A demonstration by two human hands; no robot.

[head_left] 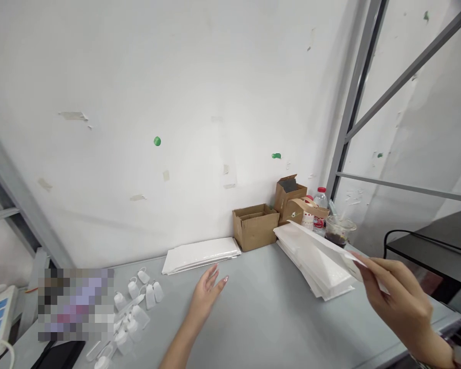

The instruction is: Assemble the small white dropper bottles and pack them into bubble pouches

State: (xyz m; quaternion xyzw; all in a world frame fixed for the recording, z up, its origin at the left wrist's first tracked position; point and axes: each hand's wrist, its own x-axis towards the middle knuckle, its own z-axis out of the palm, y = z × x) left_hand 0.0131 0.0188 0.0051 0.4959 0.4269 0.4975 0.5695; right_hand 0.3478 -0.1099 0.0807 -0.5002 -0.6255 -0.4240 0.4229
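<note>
My right hand [399, 297] pinches the near end of a flat white envelope [322, 243], lifted and tilted over a stack of similar white envelopes [303, 266] on the right of the table. A pale rounded shape shows by my fingertips; I cannot make out what it is. My left hand [207, 287] hovers above the table with its fingers apart and nothing in them. Just beyond it, a second pile of white envelopes [202, 253] lies against the wall. To its left are several small white plastic pieces with loops [138, 312].
An open cardboard box [255, 228] stands at the wall, with a brown carton [288, 197], a red-capped bottle [320, 205] and a plastic drink cup [338, 230] beside it. At far left are a power strip [0, 318] and a black flat object [61, 354].
</note>
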